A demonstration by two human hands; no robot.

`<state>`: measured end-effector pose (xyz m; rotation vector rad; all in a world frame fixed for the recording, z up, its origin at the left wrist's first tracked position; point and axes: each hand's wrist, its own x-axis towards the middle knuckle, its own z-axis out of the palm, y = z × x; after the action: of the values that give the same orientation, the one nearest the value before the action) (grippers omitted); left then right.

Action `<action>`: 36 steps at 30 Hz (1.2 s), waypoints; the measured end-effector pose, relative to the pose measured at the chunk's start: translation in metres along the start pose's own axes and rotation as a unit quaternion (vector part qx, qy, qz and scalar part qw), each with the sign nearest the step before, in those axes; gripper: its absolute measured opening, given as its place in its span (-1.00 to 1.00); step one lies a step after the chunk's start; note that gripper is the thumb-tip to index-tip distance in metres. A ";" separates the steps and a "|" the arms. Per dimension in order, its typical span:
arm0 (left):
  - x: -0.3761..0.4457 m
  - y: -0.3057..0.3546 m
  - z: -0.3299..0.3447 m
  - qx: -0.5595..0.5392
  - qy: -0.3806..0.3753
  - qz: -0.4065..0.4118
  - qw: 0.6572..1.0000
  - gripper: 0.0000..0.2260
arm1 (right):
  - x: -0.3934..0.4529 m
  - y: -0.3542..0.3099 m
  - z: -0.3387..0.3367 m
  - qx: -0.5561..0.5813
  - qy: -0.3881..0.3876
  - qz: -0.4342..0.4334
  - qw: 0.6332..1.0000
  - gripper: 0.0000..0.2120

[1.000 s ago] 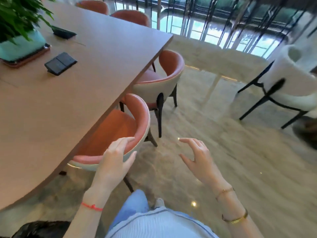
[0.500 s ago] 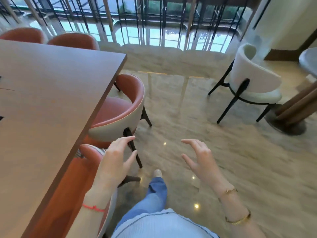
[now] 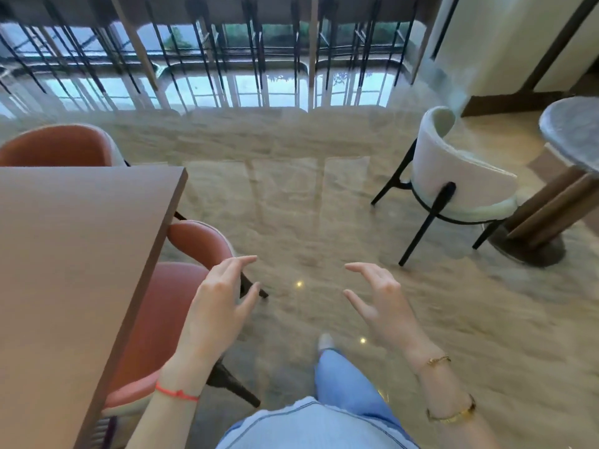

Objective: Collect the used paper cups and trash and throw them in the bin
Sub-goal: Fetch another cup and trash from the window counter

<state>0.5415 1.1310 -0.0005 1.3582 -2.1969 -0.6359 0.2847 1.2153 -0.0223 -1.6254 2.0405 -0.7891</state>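
In the head view, the left hand (image 3: 223,299) and right hand (image 3: 377,299) hang over the polished floor (image 3: 324,222) with fingers loosely spread and holding nothing, beside the long table (image 3: 74,254) and its orange chair (image 3: 168,306). No paper cups, trash or bin show here; only 1 view exists. Such cups are probably light, thin and easily crushed, so a gentle grip round the wall near the rim should suit.

Left hand (image 3: 220,299): raised over the floor beside the surface's corner, fingers loosely spread and slightly bent, holding nothing.
Right hand (image 3: 381,298): raised level with the left, well apart from it, fingers loosely bent, holding nothing.
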 end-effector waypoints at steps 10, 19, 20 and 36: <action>0.226 -0.040 0.029 -0.006 0.016 -0.033 0.999 -0.59 | 0.243 0.039 -0.024 -0.002 0.023 -0.016 1.000 -0.63; 0.421 -0.073 0.020 -0.006 0.091 -0.090 0.992 -0.60 | 0.493 0.028 -0.038 -0.008 -0.021 -0.091 0.996 -0.63; 0.437 -0.080 0.018 -0.002 0.098 -0.098 0.990 -0.61 | 0.516 0.025 -0.035 -0.005 -0.028 -0.095 0.995 -0.64; 0.758 -0.252 -0.034 0.008 0.113 -0.129 0.985 -0.62 | 0.892 -0.045 0.068 0.014 -0.069 -0.135 0.988 -0.66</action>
<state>0.4362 0.3387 -0.0118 1.6532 -1.8680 -0.5250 0.1520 0.3294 -0.0191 -1.9103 1.7294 -0.7673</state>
